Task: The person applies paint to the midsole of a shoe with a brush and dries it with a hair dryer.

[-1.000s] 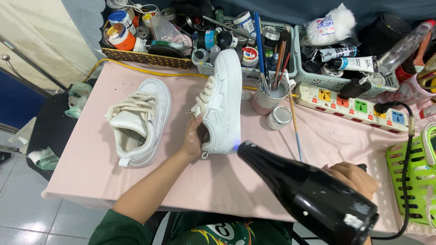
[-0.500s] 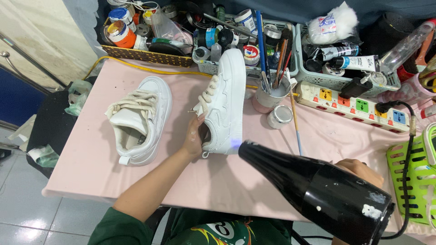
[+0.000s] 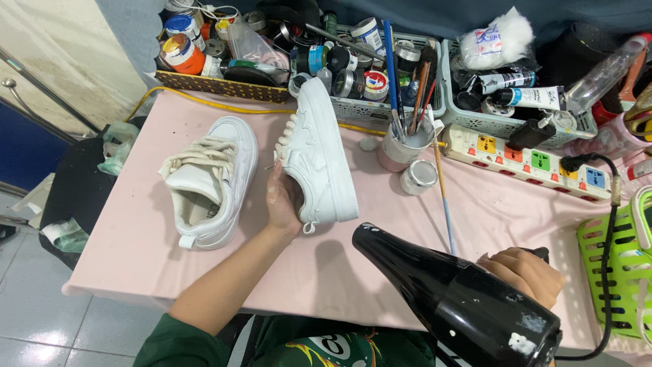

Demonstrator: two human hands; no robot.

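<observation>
My left hand (image 3: pixel 284 201) grips a white sneaker (image 3: pixel 319 153) by its opening, tilted on its side over the pink table (image 3: pixel 136 251). My right hand (image 3: pixel 524 273) holds a black hair dryer (image 3: pixel 448 299) by its handle, with the nozzle aimed at the heel of the held sneaker. A second white sneaker (image 3: pixel 212 180) with loose laces rests on the table to the left.
A cup of paintbrushes (image 3: pixel 404 139), a small open jar (image 3: pixel 418 177) and a loose brush (image 3: pixel 443 197) sit near the shoe. Baskets of paint jars and tubes (image 3: pixel 380 68) line the back. A power strip (image 3: pixel 536 160) lies at right, a green basket (image 3: pixel 621 272) at the far right.
The held sneaker and my left hand have shifted slightly; the hair dryer has stayed pointed at its heel.
</observation>
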